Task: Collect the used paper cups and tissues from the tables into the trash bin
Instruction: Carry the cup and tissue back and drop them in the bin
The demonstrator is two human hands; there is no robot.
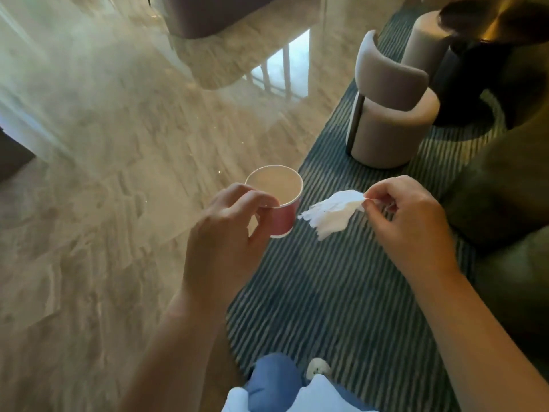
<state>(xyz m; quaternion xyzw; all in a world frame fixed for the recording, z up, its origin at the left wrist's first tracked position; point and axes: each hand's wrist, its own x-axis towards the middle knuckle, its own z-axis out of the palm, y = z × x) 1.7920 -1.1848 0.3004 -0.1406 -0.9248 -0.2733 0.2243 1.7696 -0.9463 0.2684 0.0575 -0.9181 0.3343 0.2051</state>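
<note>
Marble, pale and glossy, fills the left and upper part of the frame: the floor (104, 173) throws back window light. A carpet (326, 292) of dark teal ribbed with pale stripes runs from bottom centre towards the upper right. At the right edge bulks a dark green seat (505, 188), soft and rounded. Above it, right of centre, stands a beige tub chair (389, 126) with a smooth curved back.

No trash bin shows anywhere in the frame, so I judge I am mid-carry. One cup and one tissue are collected, dropping them in is yet to do, and I cannot tell whether more waits on other tables.

My left hand (225, 230), just left of centre, holds the paper cup (282, 215), thumb and fingers curled round its rim and pink wall. The cup is upright, its round mouth open and its pale inside apparently empty. My right hand (410, 221), right of centre, pinches one corner of the tissue (329, 212) between thumb and forefinger. The tissue is thin, white and crumpled. Its ragged tip hangs just beside the cup, and I cannot tell whether they touch.
</note>
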